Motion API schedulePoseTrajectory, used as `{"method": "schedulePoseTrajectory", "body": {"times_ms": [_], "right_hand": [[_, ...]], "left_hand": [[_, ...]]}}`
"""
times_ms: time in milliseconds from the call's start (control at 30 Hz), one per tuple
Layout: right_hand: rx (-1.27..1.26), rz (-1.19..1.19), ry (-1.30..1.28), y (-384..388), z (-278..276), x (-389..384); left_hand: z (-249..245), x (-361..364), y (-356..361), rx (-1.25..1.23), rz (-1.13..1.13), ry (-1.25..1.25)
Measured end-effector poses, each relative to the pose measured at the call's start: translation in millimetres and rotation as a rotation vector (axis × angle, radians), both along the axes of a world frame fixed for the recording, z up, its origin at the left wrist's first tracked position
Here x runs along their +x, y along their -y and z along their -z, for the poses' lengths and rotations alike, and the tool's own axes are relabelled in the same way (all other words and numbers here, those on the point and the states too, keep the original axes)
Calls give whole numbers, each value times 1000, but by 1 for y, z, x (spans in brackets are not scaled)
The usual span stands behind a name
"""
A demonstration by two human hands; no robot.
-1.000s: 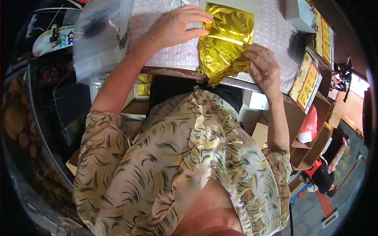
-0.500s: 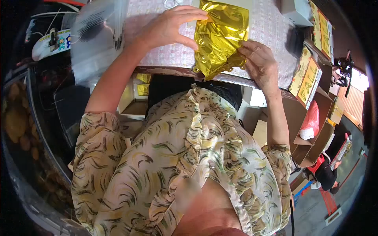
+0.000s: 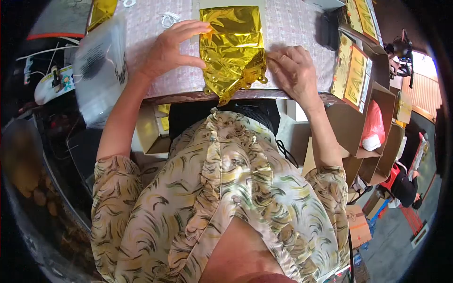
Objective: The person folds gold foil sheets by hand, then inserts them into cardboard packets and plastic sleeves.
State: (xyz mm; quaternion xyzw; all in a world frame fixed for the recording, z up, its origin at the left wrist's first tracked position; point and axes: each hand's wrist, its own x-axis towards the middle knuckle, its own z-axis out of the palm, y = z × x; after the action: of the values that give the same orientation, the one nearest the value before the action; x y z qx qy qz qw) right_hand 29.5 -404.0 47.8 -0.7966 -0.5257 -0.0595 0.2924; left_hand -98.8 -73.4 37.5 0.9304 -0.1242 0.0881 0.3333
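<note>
A shiny gold foil piece (image 3: 231, 45) lies on the pink-and-white patterned table cover, its pointed lower end reaching over the front edge. Small tabs with holes show along its lower sides. At the foil's left edge, my left hand (image 3: 172, 49) has thumb and fingers spread, the fingertips touching or just over it. My right hand (image 3: 295, 73) is beside the foil's right edge, thumb and index finger close together; whether anything is between them is too small to tell.
Clear plastic bags (image 3: 99, 70) hang over the table's left side. White string coils (image 3: 169, 19) lie beyond my left hand. Boxes marked FALL (image 3: 355, 75) stand at the right, above cardboard boxes holding a red bag (image 3: 373, 125). A person (image 3: 406, 188) is far right.
The foil now looks flatter and further left in view, as does the whole table. My right hand has come off the foil's lower right part to just beside it. My left hand stays spread.
</note>
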Motion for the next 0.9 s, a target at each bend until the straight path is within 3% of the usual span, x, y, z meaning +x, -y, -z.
{"method": "schedulePoseTrajectory", "body": {"times_ms": [100, 333, 400, 467, 600, 667, 700, 733, 800, 833, 900], "right_hand": [[-103, -16, 5, 0, -1, 1], [-87, -82, 19, -17, -6, 3], [20, -63, -2, -21, 1, 8], [-58, -33, -79, -24, -4, 7], [-127, -158, -25, -30, -11, 14], [-25, -204, -50, -33, -2, 19], [64, -177, -253, -35, 7, 21], [63, -189, -252, -37, 7, 18], [137, 165, -1023, -38, 6, 9], [282, 109, -944, -43, 6, 7], [329, 99, -976, -44, 19, 15]], "left_hand": [[1, 0, -1, 9, -15, -7], [-3, 1, 2, 37, 24, 20], [-3, 0, 3, 40, 16, 28], [-3, 0, 4, 54, 10, 51], [6, 0, 0, 48, -13, 47], [12, 2, -6, 18, 35, 27], [15, 1, -9, 20, 22, 29], [12, 2, -8, 12, 23, 12], [13, 1, -9, -2, 19, -8], [17, 2, -11, 15, 13, 12], [25, -1, -13, 30, 6, 31]]}}
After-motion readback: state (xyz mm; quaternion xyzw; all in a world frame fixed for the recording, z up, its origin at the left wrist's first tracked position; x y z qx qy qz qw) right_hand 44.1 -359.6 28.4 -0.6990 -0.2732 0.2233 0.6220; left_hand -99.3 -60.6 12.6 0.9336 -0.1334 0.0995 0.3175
